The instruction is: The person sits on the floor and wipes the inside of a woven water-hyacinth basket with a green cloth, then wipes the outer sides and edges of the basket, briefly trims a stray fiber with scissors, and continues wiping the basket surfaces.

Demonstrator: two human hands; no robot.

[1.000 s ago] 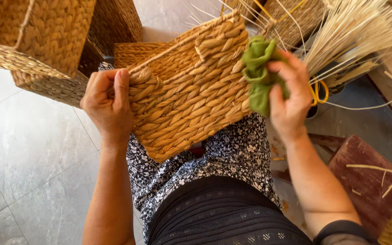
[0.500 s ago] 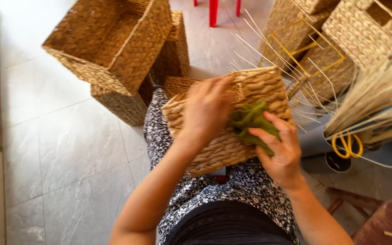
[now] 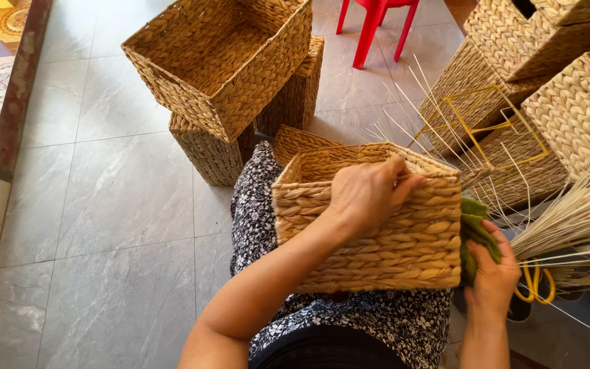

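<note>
1. Head view cuts off both arms at the bottom edge, and the patterned dress (image 3: pixel 349 318) covers the lap, so how the basket (image 3: pixel 377 232) sits on the lap is hard to make out.
2. That basket is rectangular, woven of thick braided tan fibre, open side up and tilted toward the floor.
3. Left hand (image 3: pixel 367 195) lies over the near rim, fingers curled and gripping the top edge.
4. Right hand (image 3: pixel 493 277) presses a green cloth (image 3: pixel 476 232) against the basket's right wall; its fingers close around the cloth, which the basket partly hides.
5. Stacked baskets (image 3: pixel 230 75) of the same weave stand on the grey tiles (image 3: pixel 104 205); pale stiff reeds (image 3: pixel 575 219) fan out at right.
</note>
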